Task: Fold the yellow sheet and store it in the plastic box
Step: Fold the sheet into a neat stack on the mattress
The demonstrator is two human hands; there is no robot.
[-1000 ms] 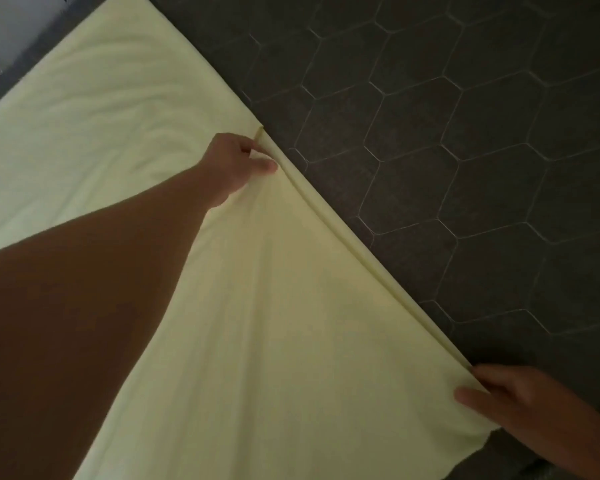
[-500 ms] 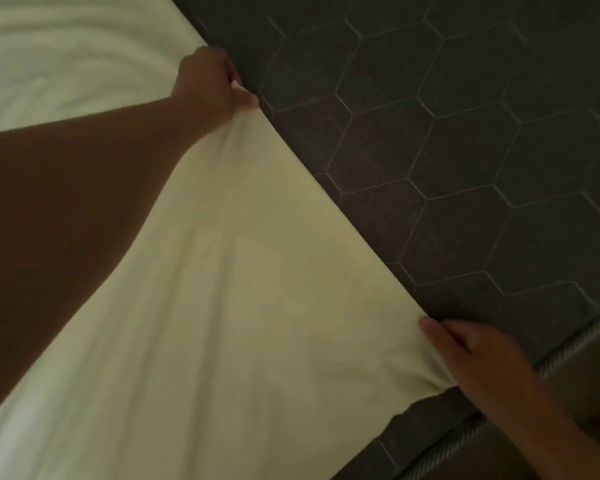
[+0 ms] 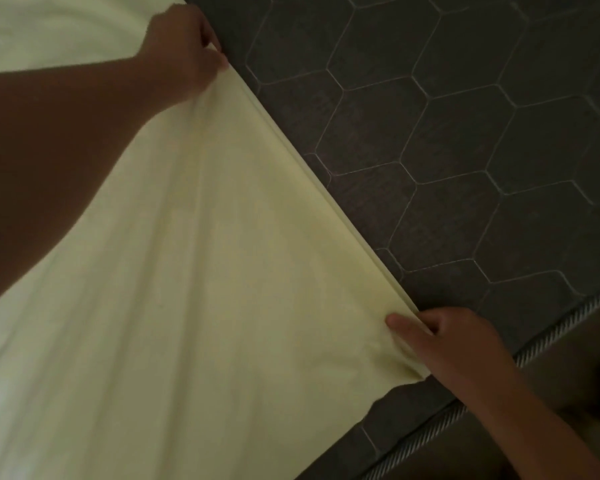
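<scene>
- Watching the head feed here: the yellow sheet lies spread over a dark surface with a hexagon pattern — could be a mattress or a mat, I can't tell which.
- My left hand is pinched shut on the far end of the sheet's straight edge, fingers curled over the cloth.
- My right hand is clamped on the near corner, thumb on top, fabric bunched into little wrinkles under it.
- The edge between the two hands runs taut and looks doubled over — there's a thin second layer showing along it, so I'd guess one fold is already in.
- Handling-wise: it looks light, soft and totally limp. No stiffness at all, so it'll sag anywhere it isn't held or resting on something.
- Best grab points are the corners and that edge, pinched through both layers so they don't slide apart.
- A corded trim runs along the surface's border near my right wrist.
- The plastic box isn't in view, so no idea where it sits.
</scene>
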